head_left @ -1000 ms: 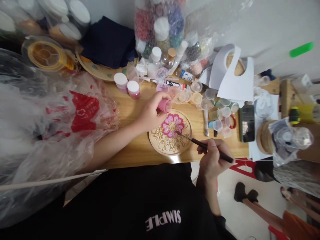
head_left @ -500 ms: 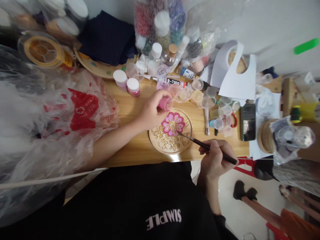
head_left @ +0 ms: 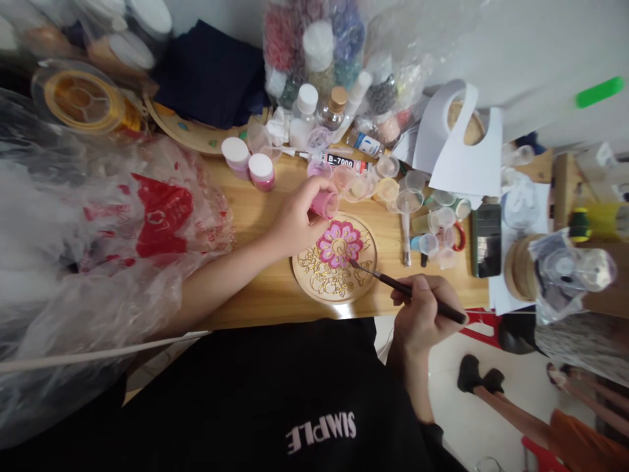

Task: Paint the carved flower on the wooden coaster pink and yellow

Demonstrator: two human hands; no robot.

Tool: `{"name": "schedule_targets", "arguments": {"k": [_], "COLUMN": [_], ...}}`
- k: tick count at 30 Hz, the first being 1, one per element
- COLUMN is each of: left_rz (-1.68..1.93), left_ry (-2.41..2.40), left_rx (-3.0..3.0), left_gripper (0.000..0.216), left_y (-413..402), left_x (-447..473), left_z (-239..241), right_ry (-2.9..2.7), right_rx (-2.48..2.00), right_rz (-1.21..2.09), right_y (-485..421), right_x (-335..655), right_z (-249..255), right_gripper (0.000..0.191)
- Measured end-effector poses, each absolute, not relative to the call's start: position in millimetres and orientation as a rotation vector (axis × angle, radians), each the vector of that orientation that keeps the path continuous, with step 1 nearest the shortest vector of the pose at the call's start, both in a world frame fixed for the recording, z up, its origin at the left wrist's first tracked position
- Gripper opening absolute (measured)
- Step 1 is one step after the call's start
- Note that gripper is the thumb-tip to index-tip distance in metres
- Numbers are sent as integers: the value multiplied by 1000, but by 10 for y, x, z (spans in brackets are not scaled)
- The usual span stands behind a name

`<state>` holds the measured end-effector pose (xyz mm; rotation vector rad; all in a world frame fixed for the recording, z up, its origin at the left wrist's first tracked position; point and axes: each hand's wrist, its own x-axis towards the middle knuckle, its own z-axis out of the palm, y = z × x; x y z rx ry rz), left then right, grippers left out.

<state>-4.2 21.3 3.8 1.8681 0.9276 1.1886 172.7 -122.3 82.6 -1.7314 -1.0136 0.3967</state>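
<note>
My left hand (head_left: 304, 213) is closed around a small plastic cup of pink colour (head_left: 325, 204), tilted with its mouth to the right. Below it lies a round wooden plaque (head_left: 304, 288) with gold raised outlines and a pink flower (head_left: 340, 244). In my right hand (head_left: 425, 311) is a slim dark-handled tool (head_left: 400, 285), held like a pen. Its narrow metal-looking end reaches the flower's lower right petals; whether the tip is a blade or bristles I cannot make out.
Two white-lidded pink jars (head_left: 261, 172) stand behind my left forearm. Several clear cups (head_left: 409, 200), a brush (head_left: 407, 239) and a phone (head_left: 486, 239) lie to the right. Crumpled plastic bags (head_left: 113, 216) fill the left side. Another person's legs (head_left: 515, 410) show at lower right.
</note>
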Motion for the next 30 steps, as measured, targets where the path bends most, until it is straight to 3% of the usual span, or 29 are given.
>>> {"name": "schedule_targets", "arguments": {"k": [7,19,30], "left_rz": [1151,1153,1145], "left_ry": [963,929,947], "left_rx": [1883,1887,1883], "left_gripper": [35,40,38], "left_y": [212,221,216], "left_x": [-45,-49,-43], "left_z": [41,13,12], "right_ry": [-1182,-2073,-1443], "right_rx": [-1795,-1564,-1657], "right_rz": [328,250,292], "right_y": [-1300,-1303,-1404], "right_x": [1769,1743,1796], "right_z": [834,1124,860], "right_gripper": [24,20,20]}}
